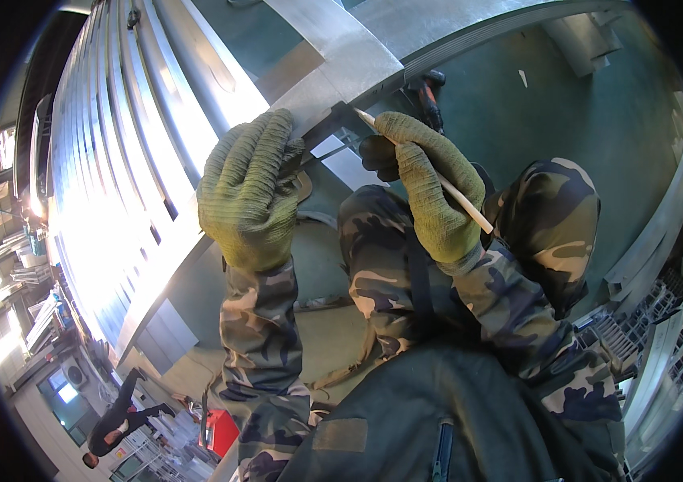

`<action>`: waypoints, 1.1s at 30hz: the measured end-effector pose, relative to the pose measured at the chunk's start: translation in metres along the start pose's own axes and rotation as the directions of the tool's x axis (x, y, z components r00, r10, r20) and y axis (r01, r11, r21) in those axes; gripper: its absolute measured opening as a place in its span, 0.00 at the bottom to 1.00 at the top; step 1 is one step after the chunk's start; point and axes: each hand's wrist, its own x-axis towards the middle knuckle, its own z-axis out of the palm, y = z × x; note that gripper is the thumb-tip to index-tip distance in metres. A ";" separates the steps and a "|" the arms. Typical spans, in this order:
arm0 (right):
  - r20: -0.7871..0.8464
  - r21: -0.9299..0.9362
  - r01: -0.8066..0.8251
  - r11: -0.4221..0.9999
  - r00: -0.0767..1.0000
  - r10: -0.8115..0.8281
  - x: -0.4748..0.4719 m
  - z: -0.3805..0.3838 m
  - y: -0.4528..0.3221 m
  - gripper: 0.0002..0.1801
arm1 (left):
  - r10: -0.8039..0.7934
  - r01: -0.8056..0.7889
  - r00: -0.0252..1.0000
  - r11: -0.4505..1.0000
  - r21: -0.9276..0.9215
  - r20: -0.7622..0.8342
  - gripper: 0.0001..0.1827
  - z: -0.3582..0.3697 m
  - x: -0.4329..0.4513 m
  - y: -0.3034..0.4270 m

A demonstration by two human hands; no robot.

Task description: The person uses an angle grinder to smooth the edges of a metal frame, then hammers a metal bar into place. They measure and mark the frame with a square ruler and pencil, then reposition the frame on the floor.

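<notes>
My left hand (251,193), in a yellow-green work glove with dark fingertips, lies over the edge of a silvery metal frame (359,66). Its fingers are close together, and the thumb side is partly hidden. In my right hand (437,187), gloved the same way, is a slender pale pencil-like stick (465,205), pinched between thumb and fingers. The stick's tip is at the frame's lower edge, beside a dark angular piece (332,117). A thin dark strip (334,152) spans the gap between my hands; what holds it is unclear.
Long shiny metal slats (154,108) fill the left side of the framework. A red-and-black tool (428,102) is below the frame. Stacked metal profiles (654,343) stand at right. A person (118,416) and a red box (221,432) appear at lower left.
</notes>
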 end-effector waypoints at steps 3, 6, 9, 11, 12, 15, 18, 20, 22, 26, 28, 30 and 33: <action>-0.012 -0.030 0.021 0.999 1.000 -0.021 0.000 -0.005 0.003 0.18 | -0.012 0.013 1.000 1.000 -0.012 0.020 0.30 0.001 -0.001 0.002; -0.027 -0.053 0.002 0.999 1.000 -0.004 -0.001 -0.007 0.009 0.18 | -0.055 0.057 0.997 0.998 -0.038 0.045 0.30 0.000 -0.001 0.006; -0.024 -0.056 -0.028 0.998 0.999 0.027 -0.003 -0.005 0.020 0.18 | -0.057 0.057 0.996 0.998 0.000 0.065 0.29 -0.008 -0.002 0.007; -0.034 -0.101 -0.050 0.994 0.998 0.047 0.003 -0.013 0.020 0.17 | -0.068 0.069 0.997 0.997 -0.024 0.038 0.28 -0.001 0.002 0.012; -0.038 -0.080 -0.081 0.993 0.996 0.078 0.004 -0.009 0.032 0.17 | -0.068 0.068 0.997 0.998 0.000 0.044 0.28 -0.005 0.000 0.010; -0.041 -0.103 -0.103 0.989 0.994 0.099 0.006 -0.012 0.050 0.17 | -0.060 0.060 0.998 0.998 0.000 0.019 0.27 -0.004 -0.002 0.006; -0.064 -0.137 -0.129 0.982 0.991 0.121 0.003 -0.018 0.053 0.18 | -0.034 0.033 0.999 0.999 0.008 0.043 0.27 -0.004 0.002 0.008; -0.122 -0.088 -0.141 0.986 0.984 0.129 0.001 -0.010 0.042 0.17 | -0.038 0.038 0.999 0.999 0.003 0.035 0.27 -0.005 0.003 0.005; -0.123 -0.086 -0.122 0.989 0.986 0.111 0.001 -0.012 0.027 0.17 | -0.039 0.040 0.999 0.999 -0.010 0.027 0.29 0.000 0.000 0.005; -0.062 -0.048 -0.099 0.994 0.993 0.096 -0.007 -0.005 0.013 0.17 | -0.018 0.017 1.000 0.999 0.027 0.022 0.31 -0.002 -0.008 -0.003; -0.042 -0.067 -0.082 0.994 0.996 0.080 -0.006 -0.005 0.003 0.17 | -0.039 0.038 0.999 0.999 0.004 0.014 0.31 -0.001 -0.008 -0.003; -0.033 -0.090 -0.088 0.992 0.996 0.085 -0.004 -0.004 -0.005 0.17 | -0.079 0.079 0.996 0.997 -0.009 0.034 0.32 -0.004 -0.006 0.002; -0.033 -0.089 -0.087 0.992 0.996 0.084 -0.004 -0.002 -0.010 0.17 | -0.082 0.076 0.993 0.995 0.069 0.084 0.31 -0.007 -0.005 0.005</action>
